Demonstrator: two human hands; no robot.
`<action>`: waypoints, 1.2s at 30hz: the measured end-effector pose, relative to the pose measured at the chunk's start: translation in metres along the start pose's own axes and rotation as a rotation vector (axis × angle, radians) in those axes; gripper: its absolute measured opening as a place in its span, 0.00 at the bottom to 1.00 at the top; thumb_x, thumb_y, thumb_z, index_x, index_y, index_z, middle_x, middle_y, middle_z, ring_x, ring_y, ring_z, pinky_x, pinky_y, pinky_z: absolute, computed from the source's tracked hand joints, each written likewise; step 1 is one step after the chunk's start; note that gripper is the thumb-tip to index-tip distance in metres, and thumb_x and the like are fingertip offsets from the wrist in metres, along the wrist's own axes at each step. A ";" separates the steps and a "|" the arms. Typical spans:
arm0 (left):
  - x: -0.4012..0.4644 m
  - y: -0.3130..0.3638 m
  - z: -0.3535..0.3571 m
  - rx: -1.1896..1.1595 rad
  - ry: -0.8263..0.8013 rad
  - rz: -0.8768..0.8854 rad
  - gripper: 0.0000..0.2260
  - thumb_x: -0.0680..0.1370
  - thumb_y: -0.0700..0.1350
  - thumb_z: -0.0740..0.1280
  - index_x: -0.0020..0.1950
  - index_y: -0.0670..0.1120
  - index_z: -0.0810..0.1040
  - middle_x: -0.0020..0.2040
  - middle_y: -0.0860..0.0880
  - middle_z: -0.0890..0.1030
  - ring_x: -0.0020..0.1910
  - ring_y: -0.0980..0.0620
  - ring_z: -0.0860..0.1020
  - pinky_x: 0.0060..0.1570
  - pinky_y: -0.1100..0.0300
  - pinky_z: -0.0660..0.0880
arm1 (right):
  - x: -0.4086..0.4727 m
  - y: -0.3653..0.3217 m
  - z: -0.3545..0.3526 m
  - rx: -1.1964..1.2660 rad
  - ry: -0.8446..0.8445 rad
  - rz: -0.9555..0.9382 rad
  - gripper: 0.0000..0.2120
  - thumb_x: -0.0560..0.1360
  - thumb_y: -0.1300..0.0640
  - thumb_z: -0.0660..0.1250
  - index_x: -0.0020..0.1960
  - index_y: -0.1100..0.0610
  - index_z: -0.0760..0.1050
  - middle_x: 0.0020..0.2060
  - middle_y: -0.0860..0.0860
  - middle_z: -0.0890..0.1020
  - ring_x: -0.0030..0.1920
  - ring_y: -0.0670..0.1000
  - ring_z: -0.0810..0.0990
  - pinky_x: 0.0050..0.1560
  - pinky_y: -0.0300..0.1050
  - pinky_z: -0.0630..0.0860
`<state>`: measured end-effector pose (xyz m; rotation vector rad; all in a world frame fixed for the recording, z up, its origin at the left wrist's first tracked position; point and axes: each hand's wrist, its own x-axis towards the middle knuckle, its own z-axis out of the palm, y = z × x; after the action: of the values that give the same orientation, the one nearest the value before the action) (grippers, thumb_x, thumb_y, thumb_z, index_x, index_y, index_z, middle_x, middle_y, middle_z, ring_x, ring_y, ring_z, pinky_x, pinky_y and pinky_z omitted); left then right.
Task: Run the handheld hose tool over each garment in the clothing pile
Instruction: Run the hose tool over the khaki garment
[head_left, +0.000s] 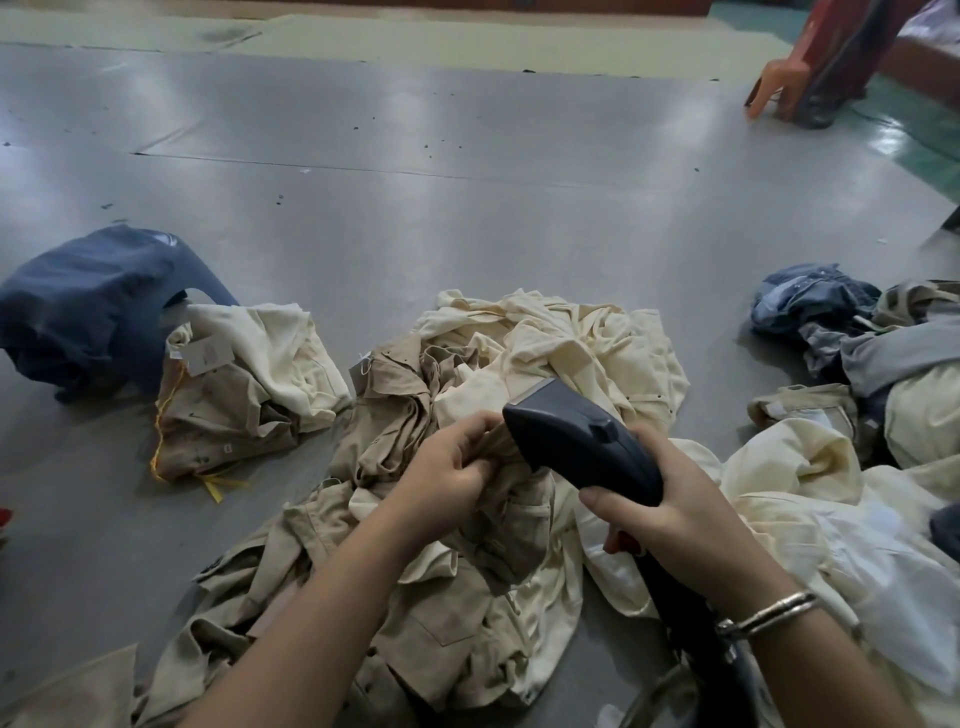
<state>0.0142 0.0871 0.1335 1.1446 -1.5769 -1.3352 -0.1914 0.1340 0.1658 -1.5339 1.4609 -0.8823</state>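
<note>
A heap of cream and tan garments (545, 343) lies on the grey floor in front of me. My right hand (670, 509) grips the handle of a dark grey handheld hose tool (576, 441), whose flat head points at the top of the heap. Its black hose (691, 623) runs down under my right wrist. My left hand (452, 462) pinches a fold of tan garment (395, 457) just left of the tool's head.
A dark blue garment (88, 306) and a folded tan and cream pile (239, 389) lie to the left. More cream, grey and denim clothes (852, 364) are heaped at the right. An orange chair leg (769, 88) stands at the far right.
</note>
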 end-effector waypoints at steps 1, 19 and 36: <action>0.000 0.000 0.001 0.006 -0.005 0.003 0.23 0.73 0.22 0.56 0.54 0.47 0.78 0.53 0.42 0.82 0.56 0.47 0.79 0.60 0.53 0.74 | 0.000 0.001 0.000 -0.002 0.007 -0.004 0.18 0.62 0.48 0.73 0.49 0.51 0.72 0.38 0.55 0.79 0.33 0.58 0.81 0.35 0.62 0.79; 0.007 -0.003 -0.004 -0.168 0.068 -0.121 0.21 0.76 0.26 0.57 0.53 0.49 0.79 0.44 0.52 0.83 0.44 0.57 0.80 0.42 0.65 0.76 | 0.004 0.008 0.001 0.018 -0.020 0.016 0.15 0.69 0.59 0.75 0.52 0.56 0.72 0.40 0.55 0.79 0.32 0.53 0.81 0.32 0.49 0.81; -0.001 0.011 0.039 -0.977 -0.095 -0.256 0.14 0.70 0.37 0.65 0.54 0.44 0.79 0.46 0.43 0.83 0.41 0.50 0.83 0.40 0.59 0.81 | 0.011 0.009 0.022 0.313 0.297 0.032 0.26 0.64 0.62 0.77 0.54 0.46 0.69 0.47 0.47 0.81 0.43 0.38 0.81 0.38 0.30 0.76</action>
<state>-0.0239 0.1011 0.1376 0.6570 -0.6367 -2.0106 -0.1745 0.1254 0.1485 -1.1811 1.4631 -1.2952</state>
